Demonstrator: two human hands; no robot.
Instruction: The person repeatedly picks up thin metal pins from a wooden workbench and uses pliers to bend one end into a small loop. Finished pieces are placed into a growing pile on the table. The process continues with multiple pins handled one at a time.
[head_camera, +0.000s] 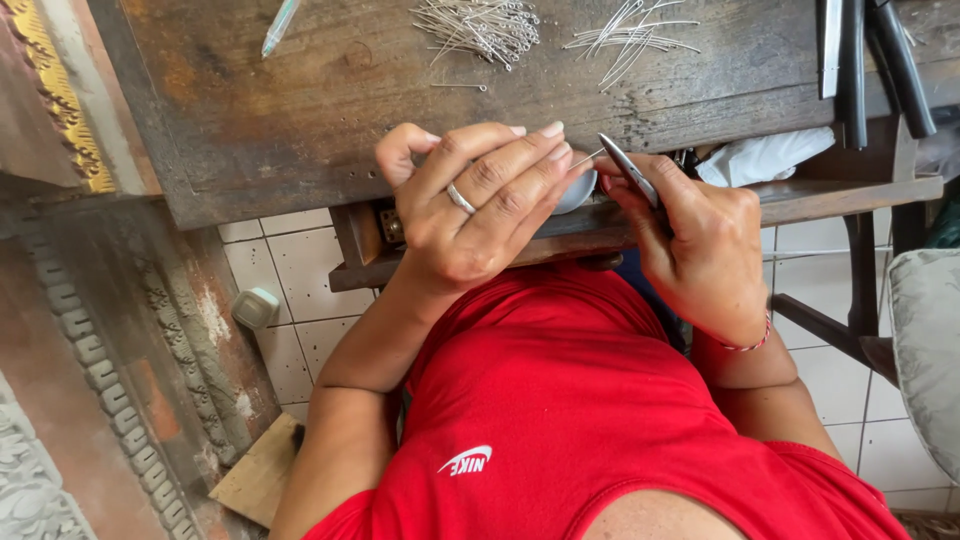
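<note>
The person's left hand (475, 205) is hovering at the near edge of the worn wooden table (300, 110), its fingers (520, 160) curled together and pinching a thin metal pin (588, 158) at their tips. A plain ring (460, 198) is sitting on one finger of that hand. The right hand (700, 245) is resting just beside the left hand, on its far side from the ring, and its fingers are closing around the handles of slim metal pliers (630, 170). The pliers' pointed tip is meeting the pin just beside the left fingertips. A red string bracelet (750, 343) is circling the right wrist.

Under the left fingertips, a small pale round dish (578, 192) is peeking out, mostly hidden by the hand; what it is holding cannot be told.

Farther from the left hand, toward the far side of the table, a heap of thin wire pins (480, 28) is lying loose, and a second, sparser bundle of straight wires (630, 35) is lying beside it. A pale green pen-like stick (280, 25) is lying near the table's far corner, well apart from the left hand. Dark tool handles (880, 60) are lying beyond the right hand, and a crumpled white cloth (765, 155) is tucked just past that hand at the table edge.
</note>
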